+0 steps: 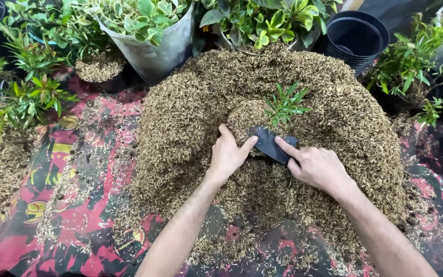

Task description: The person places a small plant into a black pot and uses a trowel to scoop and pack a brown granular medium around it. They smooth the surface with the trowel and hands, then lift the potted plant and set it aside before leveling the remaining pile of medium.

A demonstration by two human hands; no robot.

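Left hand (227,155) and right hand (316,165), fingers loosely spread, both pinch the black nursery bag (269,143) holding 1 seedling (285,105) in rice husk (201,102)

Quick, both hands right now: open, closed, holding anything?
Left hand: gripping the near edge of the small black plastic nursery bag, half buried in the brown husk heap.
Right hand: forefinger pressed on the same bag's edge, other fingers curled.
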